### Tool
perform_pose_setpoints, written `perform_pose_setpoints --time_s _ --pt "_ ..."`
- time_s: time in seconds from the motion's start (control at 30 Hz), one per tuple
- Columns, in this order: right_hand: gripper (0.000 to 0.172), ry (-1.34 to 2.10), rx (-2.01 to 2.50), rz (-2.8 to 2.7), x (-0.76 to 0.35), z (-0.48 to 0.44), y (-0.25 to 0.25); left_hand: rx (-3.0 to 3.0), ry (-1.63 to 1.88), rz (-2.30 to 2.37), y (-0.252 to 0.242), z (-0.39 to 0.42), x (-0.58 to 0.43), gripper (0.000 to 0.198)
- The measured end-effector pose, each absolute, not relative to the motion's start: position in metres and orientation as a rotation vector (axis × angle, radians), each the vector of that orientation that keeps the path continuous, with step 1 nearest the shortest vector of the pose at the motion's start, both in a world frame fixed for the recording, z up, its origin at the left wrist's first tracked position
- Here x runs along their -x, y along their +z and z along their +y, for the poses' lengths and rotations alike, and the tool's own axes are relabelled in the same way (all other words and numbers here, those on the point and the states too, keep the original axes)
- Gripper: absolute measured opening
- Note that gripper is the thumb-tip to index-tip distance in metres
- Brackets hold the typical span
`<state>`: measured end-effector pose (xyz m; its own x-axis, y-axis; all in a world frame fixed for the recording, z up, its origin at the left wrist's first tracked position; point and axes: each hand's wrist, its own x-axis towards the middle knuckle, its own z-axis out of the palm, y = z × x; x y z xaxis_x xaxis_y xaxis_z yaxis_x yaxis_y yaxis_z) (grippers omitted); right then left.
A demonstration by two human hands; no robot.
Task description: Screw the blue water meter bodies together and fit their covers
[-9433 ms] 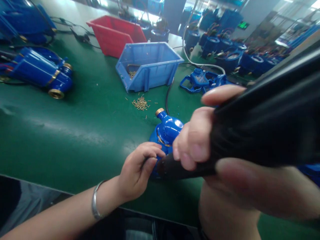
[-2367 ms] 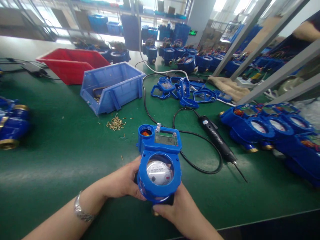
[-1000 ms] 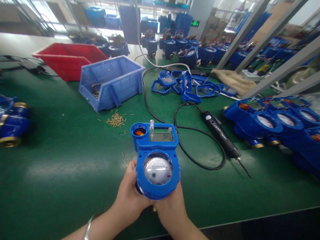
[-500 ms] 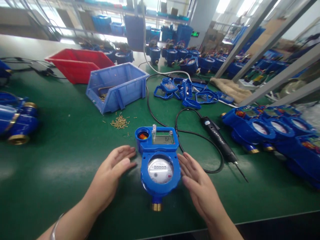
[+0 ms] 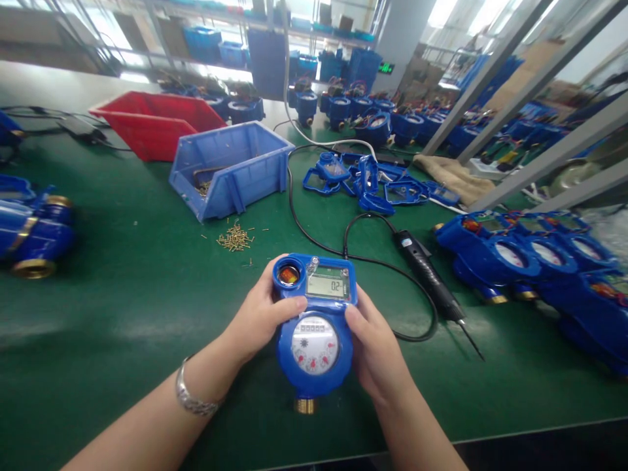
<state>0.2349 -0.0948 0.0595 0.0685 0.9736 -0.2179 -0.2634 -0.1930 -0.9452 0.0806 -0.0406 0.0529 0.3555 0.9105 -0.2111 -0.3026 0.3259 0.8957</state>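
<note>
A blue water meter [image 5: 314, 386] is gripped from both sides, its dial and small display facing up toward me and a brass threaded end pointing at me. My left hand [image 5: 262, 311] wraps the meter's left side, thumb across the front below the round battery opening. On the other side my right hand [image 5: 375, 337] holds the edge, its thumb near the display's lower right corner. Fingers of both hands are partly hidden behind the body. To the right lies a black electric screwdriver [image 5: 429, 275] with its cable looped on the table.
A pile of brass screws [image 5: 235, 238] lies before a blue bin [image 5: 255, 173]; a red bin [image 5: 147, 124] stands behind. Blue cover frames [image 5: 366, 183] lie further back. More meters sit at right [image 5: 520, 255], at left [image 5: 34, 229] and along the back. Grey metal bars [image 5: 520, 72] slant across the right.
Both hands have closed in from beside the water meter and now grip it. The meter's far end has tilted up toward me, and its display and dial show more fully.
</note>
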Motion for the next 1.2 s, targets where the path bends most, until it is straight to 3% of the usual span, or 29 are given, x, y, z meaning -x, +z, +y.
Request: perform_pose_setpoints --time_s 0.13,0.47,0.67,0.9,1.2 --pt "0.087 1.467 1.179 -0.740 -0.236 -0.092 0.059 -0.876 0.945 0.865 0.050 -0.041 -0.079 0.058" --pt "0.078 1.511 1.152 -0.667 -0.236 -0.082 0.065 -0.766 0.981 0.844 0.047 -0.041 -0.080 0.050" --pt "0.064 1.627 0.969 -0.650 -0.236 -0.078 0.064 -0.812 0.992 0.825 0.043 -0.041 -0.077 0.054" --pt "0.072 1.581 0.965 -0.564 -0.235 -0.078 0.059 -0.776 0.968 0.839 0.045 -0.042 -0.078 0.059" --pt "0.062 1.636 1.035 -0.638 -0.237 -0.079 0.068 -0.850 0.943 0.854 0.048 -0.039 -0.077 0.054"
